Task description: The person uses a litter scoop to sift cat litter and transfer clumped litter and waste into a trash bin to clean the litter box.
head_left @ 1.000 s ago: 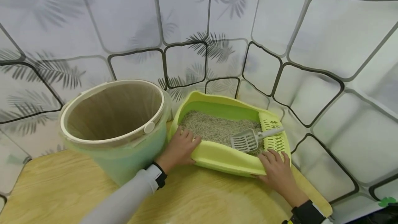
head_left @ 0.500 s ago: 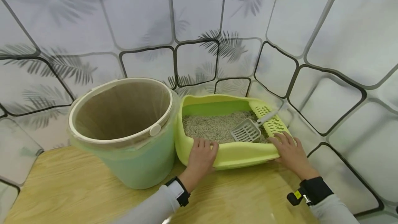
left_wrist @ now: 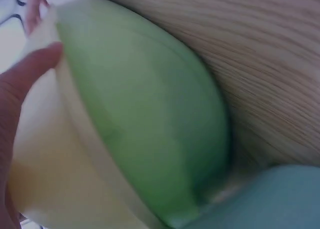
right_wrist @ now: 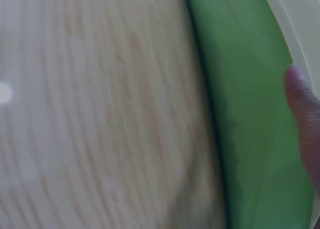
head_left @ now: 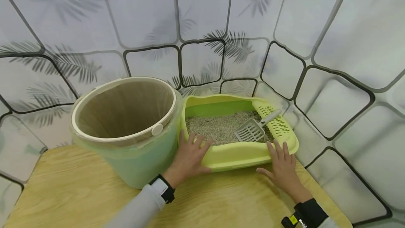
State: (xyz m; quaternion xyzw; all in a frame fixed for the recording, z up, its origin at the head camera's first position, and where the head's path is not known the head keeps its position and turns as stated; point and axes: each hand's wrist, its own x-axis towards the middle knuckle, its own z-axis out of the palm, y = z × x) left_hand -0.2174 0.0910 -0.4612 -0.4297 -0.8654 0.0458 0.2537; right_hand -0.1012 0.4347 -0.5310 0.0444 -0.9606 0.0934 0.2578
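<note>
A yellow-green cat litter box sits on the table, filled with grey-brown litter. On the litter lies a grey slotted litter scoop, its handle leaning on the perforated right end. My left hand rests with spread fingers over the box's front left rim, right beside the bin. At the front right corner my right hand touches the rim with straight fingers, thumb held apart. Each wrist view shows a thumb near the rim, the left thumb and the right thumb, against the green side.
A pale green bin with a liner and a cream ring stands directly left of the litter box. Both stand on a wooden table. A patterned curtain hangs behind and along the right side, close to the box.
The litter box has turned so its front faces me more squarely. My left hand slid right, then back left along the rim; both hands have loosened and their fingers spread.
</note>
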